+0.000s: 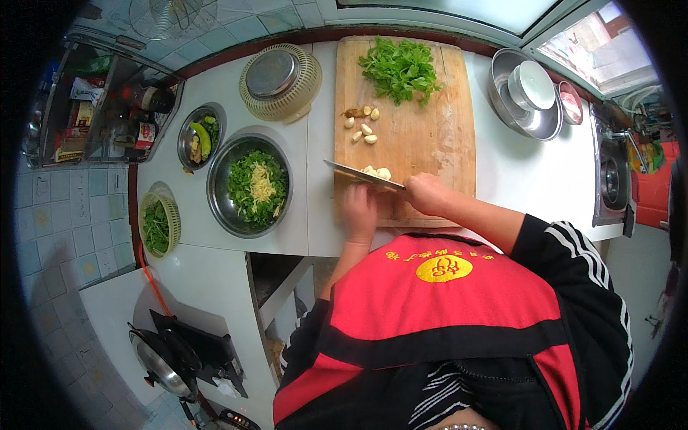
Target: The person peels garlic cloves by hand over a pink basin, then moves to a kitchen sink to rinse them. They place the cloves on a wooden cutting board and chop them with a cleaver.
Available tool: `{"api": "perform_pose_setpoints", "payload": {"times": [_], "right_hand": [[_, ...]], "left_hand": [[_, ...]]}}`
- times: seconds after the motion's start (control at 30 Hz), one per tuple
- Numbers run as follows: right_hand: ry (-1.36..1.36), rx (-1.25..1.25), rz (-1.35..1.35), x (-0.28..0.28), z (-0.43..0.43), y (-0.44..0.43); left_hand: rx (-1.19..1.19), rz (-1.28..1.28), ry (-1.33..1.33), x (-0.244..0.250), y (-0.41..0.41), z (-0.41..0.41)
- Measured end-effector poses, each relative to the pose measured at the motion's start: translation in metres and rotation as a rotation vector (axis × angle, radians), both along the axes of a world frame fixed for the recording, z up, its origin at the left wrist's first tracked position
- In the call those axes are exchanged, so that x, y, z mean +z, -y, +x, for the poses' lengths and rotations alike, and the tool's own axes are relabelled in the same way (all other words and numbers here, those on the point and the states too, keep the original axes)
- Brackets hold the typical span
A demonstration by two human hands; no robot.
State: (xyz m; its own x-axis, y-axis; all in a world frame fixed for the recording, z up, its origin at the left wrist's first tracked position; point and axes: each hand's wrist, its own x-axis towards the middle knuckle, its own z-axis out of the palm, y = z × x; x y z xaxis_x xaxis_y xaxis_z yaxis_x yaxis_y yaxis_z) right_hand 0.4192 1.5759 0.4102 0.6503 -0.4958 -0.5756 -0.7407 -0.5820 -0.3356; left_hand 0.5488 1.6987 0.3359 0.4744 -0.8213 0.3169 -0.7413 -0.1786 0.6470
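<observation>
My right hand (pixel 430 194) grips the handle of a kitchen knife (pixel 361 174), its blade pointing left over a wooden cutting board (pixel 451 140). Close below the blade is my left hand (pixel 359 207), blurred; whether it holds anything cannot be told. Some peeled garlic (pixel 382 173) lies just beyond the blade, partly hidden by it. Further up the board are several whole garlic cloves (pixel 366 129) and a small brown piece (pixel 353 113), perhaps ginger. Leafy green herbs (pixel 400 70) are heaped at the far end of the board.
Left of the board stand a steel bowl (pixel 211 201) of chopped greens with a pale yellow topping, an upturned plastic colander (pixel 312 80), a smaller bowl (pixel 183 134) with a green pepper, and a basket (pixel 176 226) of greens. Steel and white bowls (pixel 532 86) stand right, near a sink (pixel 613 183).
</observation>
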Motion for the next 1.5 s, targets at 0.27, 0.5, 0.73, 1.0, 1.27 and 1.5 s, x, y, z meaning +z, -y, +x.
{"api": "perform_pose_setpoints", "payload": {"times": [0.27,0.5,0.73,1.0,1.27,1.5], "right_hand": [[-0.018,0.069,-0.036,0.010,0.002,-0.002],[0.034,0.016,0.007,0.027,0.004,-0.003],[0.025,0.022,-0.040,0.003,0.008,-0.006],[-0.002,0.026,0.058,0.016,0.003,-0.006],[0.156,-0.134,0.041,0.011,-0.009,-0.002],[0.068,-0.101,-0.012,0.037,-0.010,0.032]], "left_hand": [[-0.005,0.057,0.031,-0.014,-0.004,-0.002],[0.006,-0.062,-0.037,-0.002,-0.005,-0.002],[-0.062,0.029,0.024,-0.015,-0.005,0.001],[-0.052,-0.037,0.005,-0.015,-0.008,-0.002],[0.068,-0.036,-0.104,0.022,0.008,0.004],[-0.123,0.166,-0.027,0.016,0.024,0.009]]}}
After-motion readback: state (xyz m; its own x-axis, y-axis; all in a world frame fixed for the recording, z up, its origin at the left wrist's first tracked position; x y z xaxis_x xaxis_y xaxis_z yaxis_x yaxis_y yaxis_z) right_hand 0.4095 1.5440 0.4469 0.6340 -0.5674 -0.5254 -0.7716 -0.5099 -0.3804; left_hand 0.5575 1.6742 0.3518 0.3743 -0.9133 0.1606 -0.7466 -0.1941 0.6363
